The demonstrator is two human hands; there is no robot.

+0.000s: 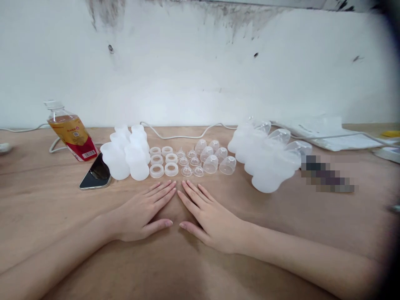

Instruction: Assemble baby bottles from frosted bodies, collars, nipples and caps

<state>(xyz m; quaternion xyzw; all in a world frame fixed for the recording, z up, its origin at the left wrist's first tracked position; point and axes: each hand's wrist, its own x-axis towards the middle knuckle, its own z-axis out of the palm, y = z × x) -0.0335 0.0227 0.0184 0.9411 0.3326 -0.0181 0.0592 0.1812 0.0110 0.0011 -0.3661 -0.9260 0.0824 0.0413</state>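
Note:
My left hand (142, 214) lies flat on the wooden table (193, 275), fingers stretched out, holding nothing. Flat beside it rests my right hand (212, 218), also with fingers extended and nothing in them. Just beyond the fingertips are rows of parts: translucent collar rings (156, 170), clear silicone nipples (186, 171) and clear dome caps (210, 164). White bottle bodies (139, 164) stand in rows to the left of the rings. On the right, several white bottles with clear caps (265, 175) are grouped together, some of them hidden behind others.
A drink bottle (73, 133) with a yellow and red label and a dark phone (96, 174) sit at the left. White cable (187, 137) runs along the wall. At the right lie a white plastic bag (331, 135) and a pixelated object (326, 175).

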